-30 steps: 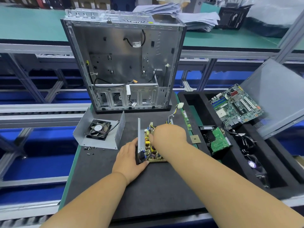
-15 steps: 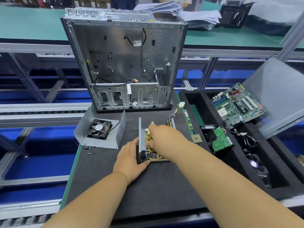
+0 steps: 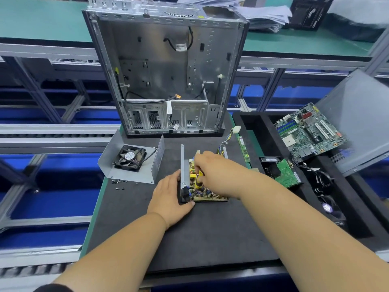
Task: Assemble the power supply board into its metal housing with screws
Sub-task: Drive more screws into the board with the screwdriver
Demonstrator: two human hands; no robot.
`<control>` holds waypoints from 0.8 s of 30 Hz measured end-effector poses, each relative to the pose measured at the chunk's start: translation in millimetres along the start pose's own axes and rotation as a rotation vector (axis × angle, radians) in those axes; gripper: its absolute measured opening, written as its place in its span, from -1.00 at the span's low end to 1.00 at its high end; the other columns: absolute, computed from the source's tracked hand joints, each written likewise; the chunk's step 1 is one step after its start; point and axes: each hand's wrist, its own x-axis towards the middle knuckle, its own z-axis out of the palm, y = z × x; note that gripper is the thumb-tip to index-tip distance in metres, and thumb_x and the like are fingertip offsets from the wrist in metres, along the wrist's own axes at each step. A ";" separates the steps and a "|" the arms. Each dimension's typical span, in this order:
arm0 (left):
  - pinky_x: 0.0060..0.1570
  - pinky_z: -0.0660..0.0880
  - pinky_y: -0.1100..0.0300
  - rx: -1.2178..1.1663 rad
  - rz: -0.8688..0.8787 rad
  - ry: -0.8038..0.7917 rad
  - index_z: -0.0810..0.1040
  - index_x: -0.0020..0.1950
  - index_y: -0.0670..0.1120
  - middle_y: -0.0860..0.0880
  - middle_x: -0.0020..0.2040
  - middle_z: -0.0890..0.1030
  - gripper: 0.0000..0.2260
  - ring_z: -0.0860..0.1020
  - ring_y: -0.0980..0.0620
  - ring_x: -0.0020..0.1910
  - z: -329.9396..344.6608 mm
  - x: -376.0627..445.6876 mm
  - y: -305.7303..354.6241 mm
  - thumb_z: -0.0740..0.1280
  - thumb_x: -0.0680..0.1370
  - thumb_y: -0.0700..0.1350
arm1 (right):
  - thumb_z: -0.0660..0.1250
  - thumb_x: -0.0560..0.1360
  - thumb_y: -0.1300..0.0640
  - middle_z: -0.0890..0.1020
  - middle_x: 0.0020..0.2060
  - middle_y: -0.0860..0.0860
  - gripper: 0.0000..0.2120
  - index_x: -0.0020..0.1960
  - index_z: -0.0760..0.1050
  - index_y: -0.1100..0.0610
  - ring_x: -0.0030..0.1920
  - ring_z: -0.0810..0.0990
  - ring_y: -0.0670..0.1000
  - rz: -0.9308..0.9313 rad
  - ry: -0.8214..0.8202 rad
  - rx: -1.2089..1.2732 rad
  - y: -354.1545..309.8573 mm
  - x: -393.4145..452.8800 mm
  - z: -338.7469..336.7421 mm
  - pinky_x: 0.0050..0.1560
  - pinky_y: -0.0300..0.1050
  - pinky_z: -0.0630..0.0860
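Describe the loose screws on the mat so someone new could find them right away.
Start at the open computer case standing at the back of the black mat. Left of it lies a bent metal cover holding a black fan. The screws are the tiny dark specks scattered along that cover's near edge.

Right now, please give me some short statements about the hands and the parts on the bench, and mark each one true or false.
1. The left hand rests against the metal housing of the power supply board. True.
2. The right hand is over the loose screws. False: it is over the board.
3. The fan sits in a bent metal cover. True.
4. The computer case lies flat. False: it stands upright.
5. The motherboard is mounted inside the case. False: it lies in the foam tray.
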 end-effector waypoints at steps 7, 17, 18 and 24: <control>0.39 0.24 0.13 -0.002 0.007 0.010 0.08 0.54 0.14 0.14 0.33 0.34 -0.14 0.24 0.08 0.35 1.4 0.2 -1.4 0.31 0.30 0.29 | 0.27 0.58 -0.04 0.37 -0.24 -0.03 -0.79 0.02 0.48 0.11 -0.18 0.45 0.08 0.054 0.122 -0.251 -0.2 9.8 3.2 -0.43 -0.13 0.14; 0.38 0.25 0.13 0.006 0.011 0.021 0.08 0.53 0.15 0.14 0.30 0.36 -0.16 0.26 0.07 0.34 2.4 0.7 -1.3 0.31 0.30 0.29 | 0.18 0.56 0.20 0.43 0.09 0.05 -0.78 0.20 0.40 0.10 -0.03 0.45 0.09 -0.049 0.124 -0.030 0.6 0.7 10.0 -0.16 -0.05 0.33; 0.37 0.25 0.13 0.003 0.010 0.024 0.09 0.53 0.16 0.15 0.30 0.37 -0.16 0.26 0.07 0.34 2.2 0.8 -1.3 0.31 0.30 0.29 | 0.19 0.56 0.22 0.43 0.11 0.04 -0.74 0.25 0.39 0.08 -0.05 0.45 0.08 -0.065 0.116 -0.015 0.5 0.8 8.5 -0.18 -0.05 0.32; 0.38 0.22 0.15 -0.001 0.018 0.023 0.06 0.52 0.17 0.15 0.29 0.36 -0.16 0.24 0.09 0.33 1.4 0.1 -0.7 0.33 0.31 0.28 | 0.20 0.63 -0.05 0.56 0.01 -0.03 -0.81 0.12 0.45 0.03 -0.01 0.55 0.08 -0.020 0.169 -0.181 -0.3 4.0 11.6 -0.21 -0.09 0.30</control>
